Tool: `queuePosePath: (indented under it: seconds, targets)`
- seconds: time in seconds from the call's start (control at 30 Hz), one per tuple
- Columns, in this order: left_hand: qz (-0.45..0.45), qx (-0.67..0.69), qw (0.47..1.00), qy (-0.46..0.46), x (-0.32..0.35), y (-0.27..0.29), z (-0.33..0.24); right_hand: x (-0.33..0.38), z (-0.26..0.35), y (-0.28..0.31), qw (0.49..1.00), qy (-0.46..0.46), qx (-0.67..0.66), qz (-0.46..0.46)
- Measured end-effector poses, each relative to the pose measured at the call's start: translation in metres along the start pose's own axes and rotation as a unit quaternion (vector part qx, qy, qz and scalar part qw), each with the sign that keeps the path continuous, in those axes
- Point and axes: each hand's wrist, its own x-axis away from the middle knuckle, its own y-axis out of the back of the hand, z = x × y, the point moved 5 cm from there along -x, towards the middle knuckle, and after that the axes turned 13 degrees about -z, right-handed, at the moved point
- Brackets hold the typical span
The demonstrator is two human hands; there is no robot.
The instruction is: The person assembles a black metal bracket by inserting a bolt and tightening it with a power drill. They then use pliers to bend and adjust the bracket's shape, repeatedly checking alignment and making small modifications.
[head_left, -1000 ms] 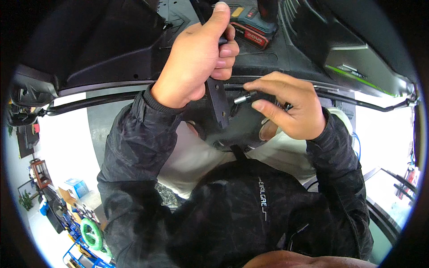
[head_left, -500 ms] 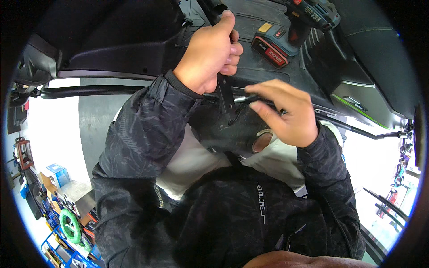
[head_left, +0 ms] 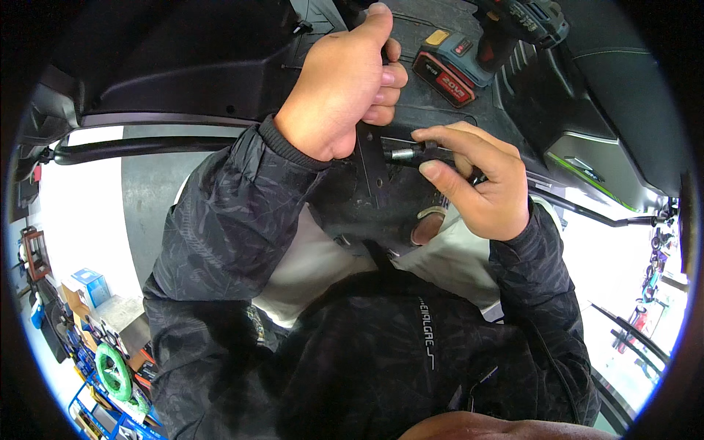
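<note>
My left hand (head_left: pixel 337 88) is closed round a black flat metal bar (head_left: pixel 371 167), thumb pointing away from me. The bar's near end sticks out below the fist and shows a small hole. Just right of it, my right hand (head_left: pixel 490 180) pinches a black rod-like part with a silver threaded end (head_left: pixel 402 155) between thumb and fingers. That threaded end points left at the bar, close to its edge; whether they touch I cannot tell. The rest of the part is hidden in the right palm.
A cordless power tool (head_left: pixel 524 26) with a red and grey battery (head_left: pixel 449 70) stands on the dark floor panel beyond my hands. Black vehicle body panels (head_left: pixel 183 66) flank it. A black tube (head_left: pixel 154 148) runs along the left. Boxes and a green ring (head_left: pixel 114 372) lie far left.
My right hand has turned slightly and moved a little right, showing more of the threaded end. The left hand keeps its hold on the bar, which has shifted only slightly.
</note>
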Motion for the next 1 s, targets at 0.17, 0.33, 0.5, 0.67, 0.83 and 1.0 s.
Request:
queuePosePath:
  seconds: [0.17, 0.33, 0.5, 0.67, 0.83, 1.0]
  targets:
    - [-0.003, 0.003, 1.000, -0.001, 0.001, 0.000, 0.000, 0.002, 0.005, -0.002, 0.999, 0.003, -0.011, 0.035]
    - [-0.006, 0.003, 1.000, 0.001, 0.001, 0.000, -0.001, 0.004, 0.004, -0.003, 0.999, -0.009, -0.012, 0.038]
    - [-0.001, 0.009, 1.000, -0.003, 0.001, 0.000, 0.000, 0.004, 0.004, -0.002, 0.999, 0.022, -0.010, 0.031]
    - [-0.011, 0.027, 1.000, 0.002, 0.004, 0.000, -0.001, 0.005, -0.006, 0.008, 0.998, -0.031, 0.054, -0.024]
    - [-0.040, 0.120, 0.989, -0.080, 0.008, -0.017, 0.003, -0.004, -0.025, 0.024, 0.972, -0.088, -0.003, -0.218]
    - [0.105, 0.169, 0.939, -0.281, 0.022, -0.034, 0.001, -0.003, -0.029, 0.046, 0.843, -0.265, -0.424, -0.200]
